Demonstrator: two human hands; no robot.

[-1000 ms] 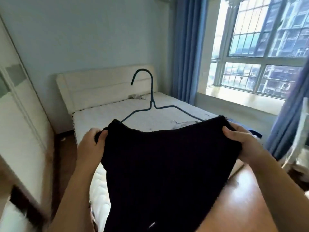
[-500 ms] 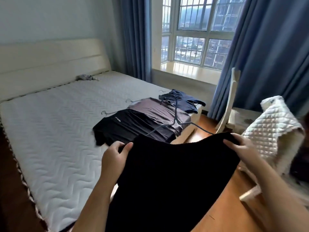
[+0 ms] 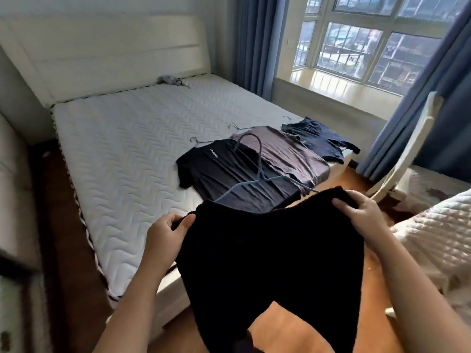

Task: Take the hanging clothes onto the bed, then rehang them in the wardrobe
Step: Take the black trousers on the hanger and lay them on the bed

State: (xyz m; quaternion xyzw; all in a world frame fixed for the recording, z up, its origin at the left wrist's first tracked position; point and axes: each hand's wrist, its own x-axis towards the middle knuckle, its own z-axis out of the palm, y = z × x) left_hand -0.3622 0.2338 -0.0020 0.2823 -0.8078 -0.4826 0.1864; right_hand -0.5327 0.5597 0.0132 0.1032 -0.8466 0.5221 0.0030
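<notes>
Up close, both hands hold a black knitted garment (image 3: 275,263) spread wide over the foot corner of the bed (image 3: 122,154). The left hand (image 3: 167,234) pinches one top corner of the fabric between thumb and curled fingers, and the right hand (image 3: 362,212) grips the other top corner, its fingers folded over the edge. The garment hangs down from the two hands over the wooden floor (image 3: 280,327), and its lower part splits into two dark flaps. A blue hanger (image 3: 260,159) rises from the garment's top edge, its hook upright and its arms running down into the fabric. Three shirts lie flat in a row along the foot edge of the mattress, each on a thin wire hanger: a black T-shirt (image 3: 224,174) nearest the hands, a grey-purple shirt (image 3: 283,151) overlapping it, and a navy shirt (image 3: 318,138) at the far corner by the window (image 3: 356,47). A small crumpled grey thing (image 3: 173,81), perhaps a cloth, sits by the headboard (image 3: 114,54). At the right lies a white quilt (image 3: 433,240).
</notes>
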